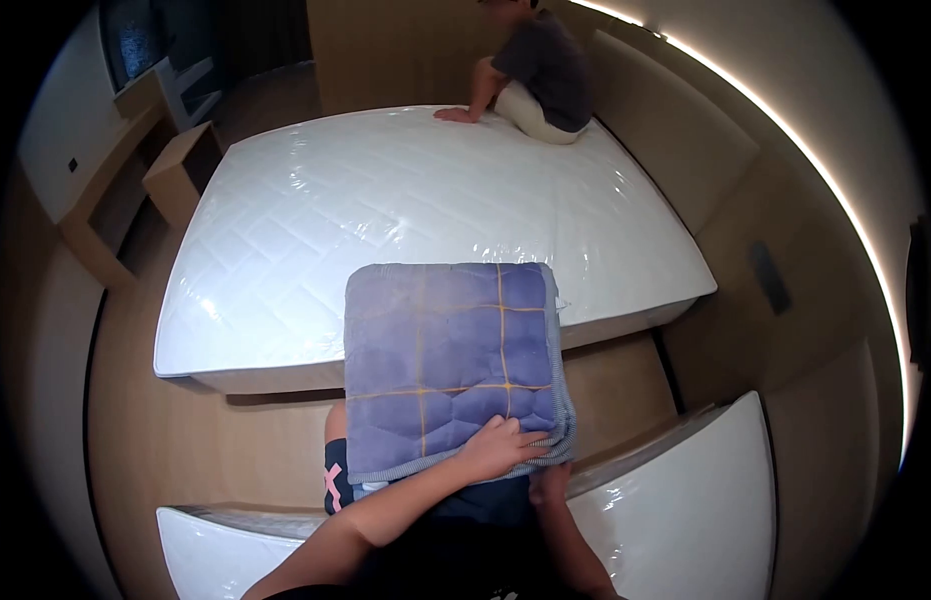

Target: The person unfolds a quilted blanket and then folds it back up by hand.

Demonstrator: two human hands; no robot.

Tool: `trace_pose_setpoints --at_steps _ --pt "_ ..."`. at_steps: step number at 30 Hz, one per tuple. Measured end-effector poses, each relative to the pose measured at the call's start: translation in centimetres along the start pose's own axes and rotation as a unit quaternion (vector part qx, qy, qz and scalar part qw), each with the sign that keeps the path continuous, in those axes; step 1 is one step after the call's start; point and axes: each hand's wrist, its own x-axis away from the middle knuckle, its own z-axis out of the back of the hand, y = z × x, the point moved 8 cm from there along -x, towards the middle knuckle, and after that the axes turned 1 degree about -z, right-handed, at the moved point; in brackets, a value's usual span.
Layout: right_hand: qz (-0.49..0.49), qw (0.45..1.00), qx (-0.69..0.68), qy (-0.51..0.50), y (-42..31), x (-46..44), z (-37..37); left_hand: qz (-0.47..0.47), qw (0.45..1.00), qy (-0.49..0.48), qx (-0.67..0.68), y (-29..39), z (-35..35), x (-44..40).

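A folded quilted pad [447, 345], purple with orange lines and grey striped edging, lies across my lap and thighs. My left hand [500, 448] is on its lower right part, fingers bent against the fabric near the layered edge. Below that corner, my right hand [550, 485] holds the pad's edge from the side; its fingers are mostly hidden under the layers. A small white tag [562, 304] sticks out at the pad's right side.
Ahead is a plastic-wrapped white mattress [285, 230], with a person [545, 75] sitting on its far right corner. Another wrapped mattress [675, 510] is beneath and beside me. A wooden floor strip [275, 430] runs between them. A padded headboard [675, 140] lines the right wall; wooden furniture [180, 170] stands left.
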Motion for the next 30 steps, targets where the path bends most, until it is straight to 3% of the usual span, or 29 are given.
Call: trace_pose_setpoints --at_steps 3,7,10,11,14,16,18,20,22,25,26,30 --pt "0.022 0.999 -0.036 -0.012 0.2 0.5 0.3 -0.02 1.0 0.02 -0.01 1.0 1.5 0.2" --pt "-0.029 0.995 -0.09 -0.043 -0.8 0.2 -1.3 -0.023 0.998 0.03 -0.043 1.7 1.4 0.7" --pt "-0.01 0.998 0.036 -0.044 -1.0 0.1 -0.8 -0.01 0.997 0.05 -0.061 2.1 1.0 1.5" --pt "-0.041 0.999 -0.029 -0.013 -0.4 0.0 -0.2 0.004 0.998 0.035 -0.057 2.2 0.6 1.6" --pt "-0.018 0.996 -0.07 -0.05 -1.9 -0.1 0.6 0.033 0.997 0.018 -0.063 2.0 -0.5 1.8" --pt "0.051 0.996 0.022 0.065 -5.0 -0.5 3.1 0.037 0.995 0.054 -0.075 2.6 -0.9 2.1" --pt "0.134 0.954 0.192 0.19 -9.7 -0.3 4.5 0.033 0.992 0.091 -0.076 3.0 -0.6 2.4" --pt "0.266 0.884 0.344 0.174 -15.1 -0.1 1.3 0.044 0.989 0.11 -0.093 3.3 -0.5 2.4" --pt "0.305 0.882 0.344 0.1 -18.1 0.4 -4.6 0.047 0.985 0.128 -0.108 3.7 -0.6 2.1" --pt "0.362 0.82 0.443 -0.029 -18.5 -1.5 -12.1 0.006 0.983 0.183 -0.025 4.7 -0.6 2.6" --pt "0.39 0.744 0.539 -0.067 -18.2 -1.9 -14.7 -0.011 0.981 0.195 0.005 4.9 -0.3 2.9" --pt "0.248 0.689 0.675 -0.096 -10.8 -8.9 -16.7 0.001 0.983 0.148 0.112 4.9 0.7 3.7"
